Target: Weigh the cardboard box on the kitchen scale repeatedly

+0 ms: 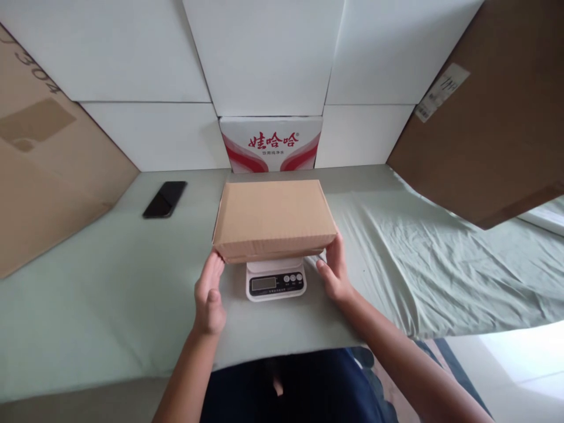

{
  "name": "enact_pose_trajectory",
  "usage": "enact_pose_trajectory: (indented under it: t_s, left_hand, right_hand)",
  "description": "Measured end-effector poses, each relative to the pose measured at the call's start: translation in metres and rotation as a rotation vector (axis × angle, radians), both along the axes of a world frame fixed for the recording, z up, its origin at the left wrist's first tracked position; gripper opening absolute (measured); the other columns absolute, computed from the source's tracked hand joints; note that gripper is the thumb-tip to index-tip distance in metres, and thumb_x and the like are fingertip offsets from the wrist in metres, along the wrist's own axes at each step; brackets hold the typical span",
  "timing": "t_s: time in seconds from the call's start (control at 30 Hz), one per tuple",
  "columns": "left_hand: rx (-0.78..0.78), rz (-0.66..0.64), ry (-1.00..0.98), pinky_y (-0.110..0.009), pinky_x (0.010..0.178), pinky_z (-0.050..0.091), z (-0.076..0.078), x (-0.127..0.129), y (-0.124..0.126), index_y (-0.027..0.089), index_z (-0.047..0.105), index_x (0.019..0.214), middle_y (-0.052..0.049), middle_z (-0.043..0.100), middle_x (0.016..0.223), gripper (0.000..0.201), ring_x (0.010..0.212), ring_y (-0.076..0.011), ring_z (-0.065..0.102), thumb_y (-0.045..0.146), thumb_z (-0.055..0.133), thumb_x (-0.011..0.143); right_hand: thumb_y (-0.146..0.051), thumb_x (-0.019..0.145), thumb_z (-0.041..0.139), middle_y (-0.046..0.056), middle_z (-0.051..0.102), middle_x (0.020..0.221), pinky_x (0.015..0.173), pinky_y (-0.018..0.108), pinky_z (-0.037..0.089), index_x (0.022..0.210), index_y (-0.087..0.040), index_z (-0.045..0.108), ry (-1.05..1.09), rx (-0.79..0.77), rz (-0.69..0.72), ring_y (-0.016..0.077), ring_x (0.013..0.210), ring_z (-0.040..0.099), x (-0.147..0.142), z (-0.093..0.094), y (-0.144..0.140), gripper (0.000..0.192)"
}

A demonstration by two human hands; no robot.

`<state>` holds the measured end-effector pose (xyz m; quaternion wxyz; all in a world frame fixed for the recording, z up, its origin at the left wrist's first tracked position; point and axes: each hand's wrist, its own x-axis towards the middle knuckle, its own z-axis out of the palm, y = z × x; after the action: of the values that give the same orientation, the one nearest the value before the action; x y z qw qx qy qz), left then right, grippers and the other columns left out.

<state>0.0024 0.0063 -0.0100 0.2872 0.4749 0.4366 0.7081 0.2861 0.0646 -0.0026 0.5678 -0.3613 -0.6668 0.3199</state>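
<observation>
A closed brown cardboard box [275,208] lies flat over a white kitchen scale [276,295], hiding the scale's rear part. Whether it rests on the platform or is held just above it, I cannot tell. The scale's display and round buttons face me, and no digits are readable. My left hand [210,296] grips the box at its left front corner, thumb apart from the fingers. At the right front corner my right hand [333,267] holds the box, with its fingers partly hidden along the side.
A black phone [165,200] lies at the left on the green cloth [132,305]. White boxes [268,53] form a wall behind, including a red-marked carton [271,144]. Large cardboard panels [48,153] flank the left side, with another brown box [489,129] at the right.
</observation>
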Motion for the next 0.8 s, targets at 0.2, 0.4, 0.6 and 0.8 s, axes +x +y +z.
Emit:
enact_pose_trajectory:
  t_s: [0.2, 0.4, 0.6, 0.8]
  left_hand:
    - [-0.033, 0.054, -0.033, -0.063, 0.123, 0.041, -0.0021, 0.0006, -0.0035, 0.017, 0.066, 0.145, -0.022, 0.060, 0.156, 0.087, 0.149, -0.0445, 0.052, 0.080, 0.063, 0.084]
    - [-0.019, 0.075, -0.049, -0.063, 0.121, 0.043, -0.0003, 0.0035, -0.0057, 0.018, 0.067, 0.144, -0.022, 0.064, 0.152, 0.085, 0.142, -0.0434, 0.059, 0.079, 0.062, 0.085]
    - [-0.010, 0.083, -0.034, -0.063, 0.120, 0.044, -0.0022, 0.0036, -0.0063, 0.019, 0.067, 0.143, -0.021, 0.065, 0.151, 0.081, 0.140, -0.0426, 0.062, 0.077, 0.062, 0.086]
    - [-0.038, 0.107, 0.011, -0.062, 0.122, 0.042, -0.0035, 0.0016, -0.0073, 0.017, 0.065, 0.145, -0.022, 0.066, 0.149, 0.086, 0.142, -0.0431, 0.059, 0.079, 0.059, 0.087]
  right_hand:
    - [-0.065, 0.097, 0.057, 0.008, 0.035, 0.171, 0.127, 0.066, 0.037, 0.166, -0.040, 0.024, -0.028, 0.021, 0.001, 0.0378, 0.158, 0.034, -0.0023, 0.0026, 0.0006, 0.080]
    - [-0.066, 0.098, 0.054, 0.010, 0.038, 0.165, 0.123, 0.066, 0.041, 0.167, -0.039, 0.023, -0.053, 0.039, 0.003, 0.0384, 0.154, 0.038, -0.0024, 0.0069, -0.0007, 0.080]
    - [-0.067, 0.098, 0.054, 0.011, 0.038, 0.164, 0.123, 0.066, 0.040, 0.167, -0.039, 0.023, -0.047, 0.044, 0.005, 0.0383, 0.152, 0.039, -0.0030, 0.0090, -0.0011, 0.080]
    - [-0.064, 0.099, 0.053, 0.007, 0.035, 0.168, 0.128, 0.068, 0.032, 0.167, -0.042, 0.022, -0.043, 0.061, -0.007, 0.0384, 0.157, 0.034, -0.0024, 0.0071, -0.0008, 0.077]
